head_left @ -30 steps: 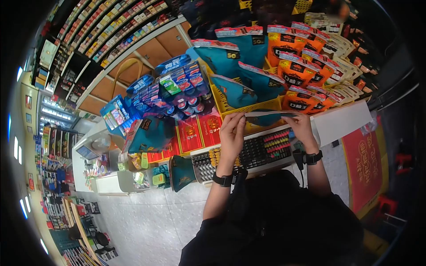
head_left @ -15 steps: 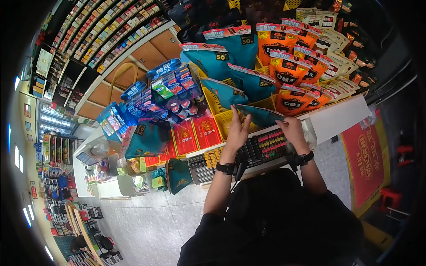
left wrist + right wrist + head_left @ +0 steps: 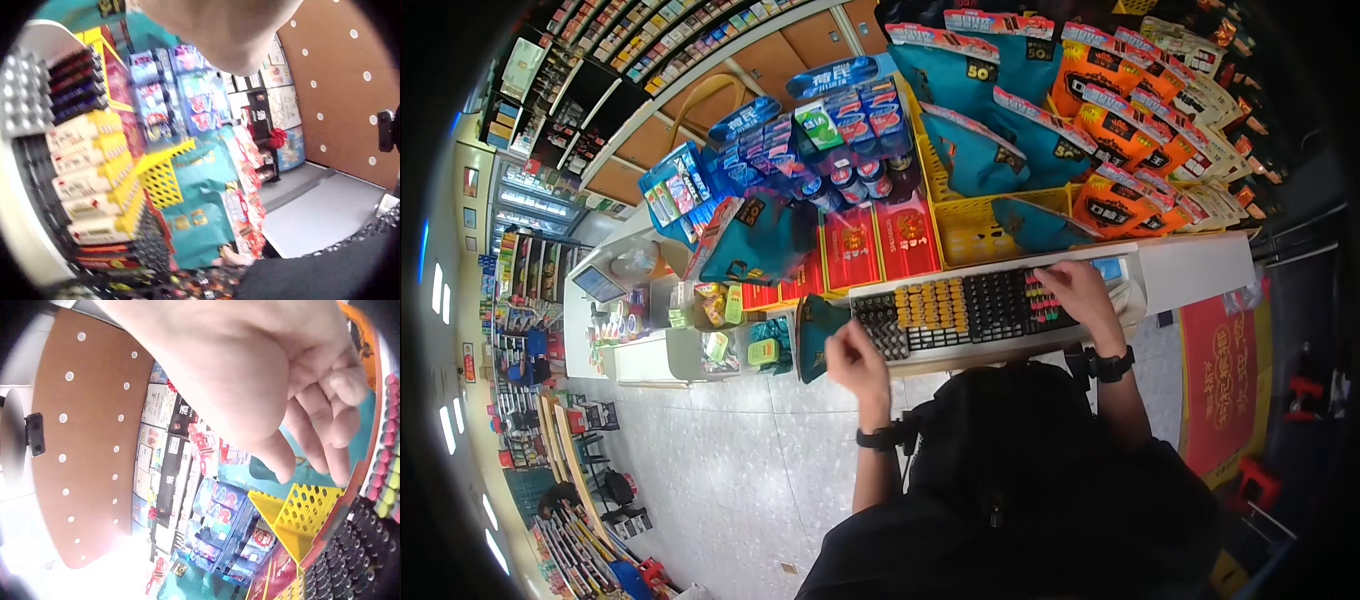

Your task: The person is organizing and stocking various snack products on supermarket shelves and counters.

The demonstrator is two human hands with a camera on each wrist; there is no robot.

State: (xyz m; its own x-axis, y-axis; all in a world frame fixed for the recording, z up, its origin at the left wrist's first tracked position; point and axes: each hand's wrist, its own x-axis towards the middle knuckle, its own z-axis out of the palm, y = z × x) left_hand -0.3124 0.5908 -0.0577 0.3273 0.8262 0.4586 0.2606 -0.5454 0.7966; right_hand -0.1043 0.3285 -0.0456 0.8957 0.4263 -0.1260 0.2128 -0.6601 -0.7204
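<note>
Head view recorded the teal pouch [image 3: 1040, 222] lying free in the yellow basket [image 3: 968, 228], at eleven o'clock from the right hand [image 3: 1080, 290], both it and the left hand [image 3: 855, 360] loosely curled, empty; placement appeared complete.

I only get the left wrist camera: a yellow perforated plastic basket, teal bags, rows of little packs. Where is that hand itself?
Observer: In the head view the left hand hangs, fingers curled, just off the left end of the white tiered rack of small packs.
Operator: And the other hand?
Observer: The right hand is over the red and pink packs at the rack's right end.
Operator: Holding one?
Observer: No; the right wrist view shows its fingers loosely bent and empty.
</note>
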